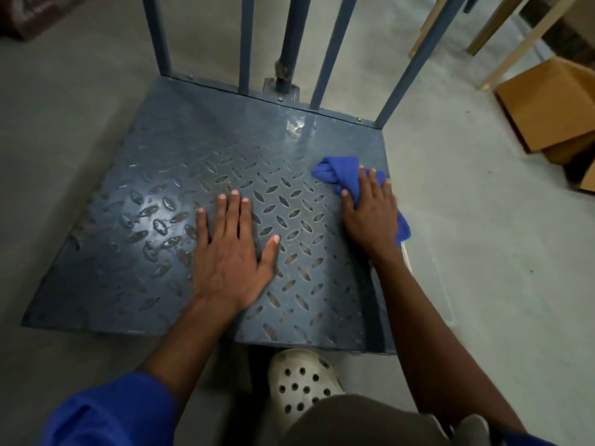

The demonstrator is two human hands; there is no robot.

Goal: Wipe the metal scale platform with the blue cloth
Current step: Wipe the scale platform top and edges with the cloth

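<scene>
Right now your left hand (230,255) lies flat on the metal scale platform (161,149), a little right of its middle. The palm is down, the fingers are straight and slightly spread, the thumb is stretched out to the right, and it holds nothing.

Your right hand (370,214) lies on top of the blue cloth (338,172) at the platform's right edge, about halfway along that side. Its fingers are nearly straight over the bunched fabric and press it against the tread plate rather than closing round it. A twisted fold of cloth sticks out past your fingertips, and another bit shows from under the outer side of your palm.

The platform sits on the grey floor (483,220), with blue upright bars (328,49) rising from its far edge. A pale perforated clog (302,381) is just beside the near edge. A cardboard box (547,101) lies well apart at the far right.
</scene>
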